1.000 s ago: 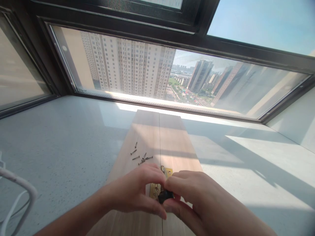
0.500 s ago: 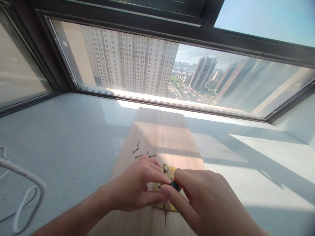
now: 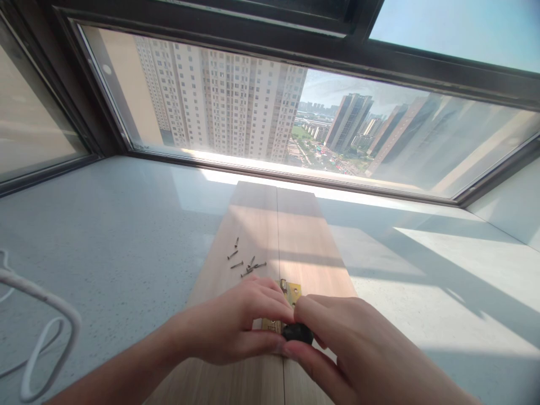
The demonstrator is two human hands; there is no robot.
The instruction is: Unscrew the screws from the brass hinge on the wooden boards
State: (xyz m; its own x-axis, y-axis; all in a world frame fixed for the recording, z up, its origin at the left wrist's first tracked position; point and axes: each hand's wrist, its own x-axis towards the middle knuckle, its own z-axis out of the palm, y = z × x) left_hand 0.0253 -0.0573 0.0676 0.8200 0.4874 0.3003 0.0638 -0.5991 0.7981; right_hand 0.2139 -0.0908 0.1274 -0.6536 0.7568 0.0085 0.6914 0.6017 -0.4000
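A brass hinge (image 3: 292, 291) lies across the seam between two pale wooden boards (image 3: 299, 225), partly covered by my hands. My right hand (image 3: 350, 332) is closed, thumb and fingers around the black handle of a screwdriver (image 3: 298, 333), seen nearly end-on above the hinge; its shaft and tip are hidden. From the left, my left hand (image 3: 244, 320) reaches over the hinge, thumb and forefinger closed in against the near side of the screwdriver. Whether a screw is under those fingertips cannot be seen. Several loose screws (image 3: 237, 265) lie on the left board, just beyond my left hand.
The boards rest on a pale speckled sill (image 3: 139, 225) that runs up to a dark window frame (image 3: 295, 180). A white cable (image 3: 54, 306) loops at the far left. Sunlight and shadow bands cross the boards and sill.
The black handle has tilted and come slightly nearer, so more of it shows. My right thumb has shifted downward around it. The view has moved a little, uncovering another screw by my left hand.
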